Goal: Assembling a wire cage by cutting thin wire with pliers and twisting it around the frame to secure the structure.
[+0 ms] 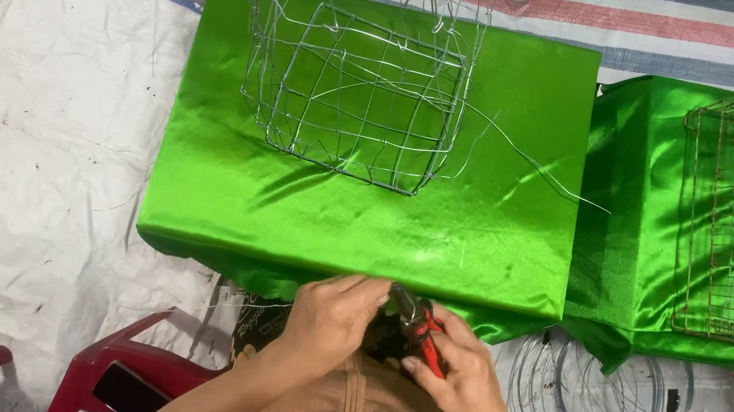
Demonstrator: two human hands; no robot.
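Red-handled pliers (422,329) sit between both hands at the green table's near edge.

At bottom centre, the left hand (331,314) and right hand (463,376) meet around red-handled pliers (422,329) at the near edge of a green-draped table (222,182), with a wire cage (357,85) at upper centre and wire coils (597,404) at lower right
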